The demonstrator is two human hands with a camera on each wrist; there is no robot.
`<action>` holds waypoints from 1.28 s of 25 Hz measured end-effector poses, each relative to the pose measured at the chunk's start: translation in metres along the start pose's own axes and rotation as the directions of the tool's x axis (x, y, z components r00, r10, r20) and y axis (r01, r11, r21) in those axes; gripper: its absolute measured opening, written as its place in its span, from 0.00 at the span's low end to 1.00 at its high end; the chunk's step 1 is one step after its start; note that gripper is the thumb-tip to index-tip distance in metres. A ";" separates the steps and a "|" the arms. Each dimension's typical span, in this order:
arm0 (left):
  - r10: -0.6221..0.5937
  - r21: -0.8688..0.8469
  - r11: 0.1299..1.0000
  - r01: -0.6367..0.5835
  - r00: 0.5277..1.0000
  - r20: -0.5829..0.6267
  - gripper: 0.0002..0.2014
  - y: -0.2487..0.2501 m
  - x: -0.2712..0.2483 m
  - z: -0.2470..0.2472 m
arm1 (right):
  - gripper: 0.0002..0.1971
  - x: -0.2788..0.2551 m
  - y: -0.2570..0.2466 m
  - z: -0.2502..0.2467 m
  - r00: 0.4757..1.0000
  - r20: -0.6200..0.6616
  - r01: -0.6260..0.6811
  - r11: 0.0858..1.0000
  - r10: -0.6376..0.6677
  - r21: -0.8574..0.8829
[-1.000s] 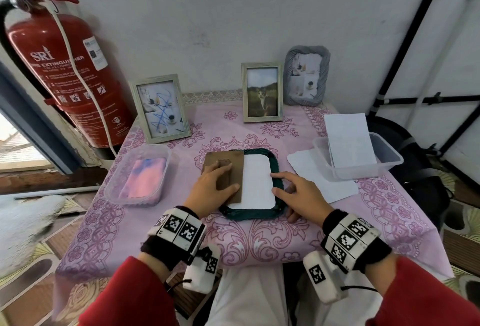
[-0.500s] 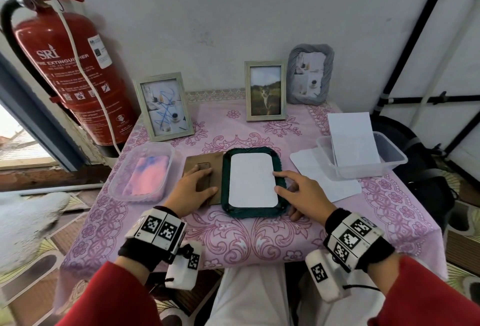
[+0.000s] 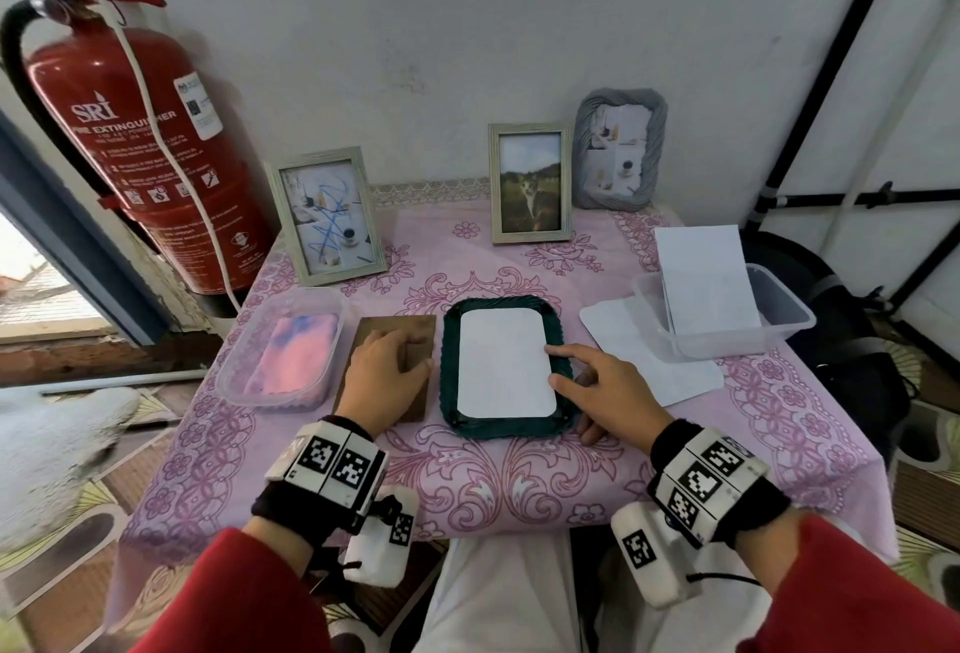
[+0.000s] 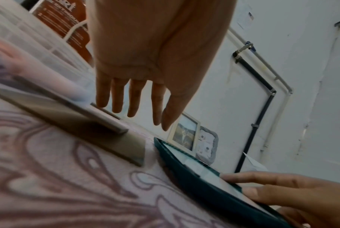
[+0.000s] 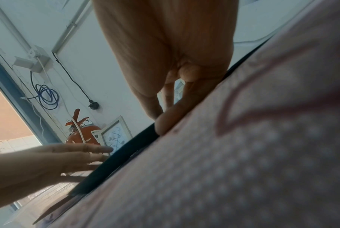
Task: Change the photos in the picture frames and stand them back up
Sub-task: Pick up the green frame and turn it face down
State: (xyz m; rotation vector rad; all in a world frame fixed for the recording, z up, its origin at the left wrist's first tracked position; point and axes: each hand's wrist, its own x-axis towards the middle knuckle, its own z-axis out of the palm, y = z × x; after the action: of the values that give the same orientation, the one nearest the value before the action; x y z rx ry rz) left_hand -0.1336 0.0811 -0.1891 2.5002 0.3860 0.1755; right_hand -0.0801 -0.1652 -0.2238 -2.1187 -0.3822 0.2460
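Bare cloth (image 3: pixel 519 475) lies open before me; a tub (image 3: pixel 283 345) crowds my left, another tub (image 3: pixel 727 319) my right, three standing frames (image 3: pixel 530 184) line the back

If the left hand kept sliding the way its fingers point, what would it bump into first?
Probably the pale wooden picture frame with the blue scribbled photo. The left hand lies on the brown backing board, fingers pointing toward it; exact alignment is uncertain.
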 end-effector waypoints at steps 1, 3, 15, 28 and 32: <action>0.001 0.028 1.000 -0.001 1.000 -0.007 0.16 0.006 -0.001 0.002 | 0.16 0.000 0.000 0.000 1.000 0.000 0.000 1.000 0.000 0.001; -0.019 0.124 0.992 0.012 0.999 0.051 0.16 0.016 -0.001 0.006 | 0.16 0.000 0.001 0.000 1.000 0.000 0.003 1.000 -0.003 -0.009; -0.121 -0.264 0.952 0.154 0.983 0.135 0.12 0.021 0.005 0.022 | 0.17 0.001 0.003 0.001 1.000 -0.001 0.007 1.000 -0.007 0.001; -0.214 -0.480 0.853 0.205 0.976 0.037 0.06 0.004 0.013 0.020 | 0.20 0.002 0.003 0.002 1.000 0.002 0.000 1.000 0.000 -0.005; -0.229 -0.532 0.821 0.207 0.973 0.024 0.10 -0.004 0.014 0.018 | 0.20 0.001 0.002 0.002 1.000 0.013 0.021 0.999 -0.020 -0.028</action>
State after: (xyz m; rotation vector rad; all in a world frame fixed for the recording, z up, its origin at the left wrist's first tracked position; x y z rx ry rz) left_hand -0.1169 0.0785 -0.2057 1.8880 0.5537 0.2088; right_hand -0.0800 -0.1641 -0.2266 -2.1404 -0.4169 0.2443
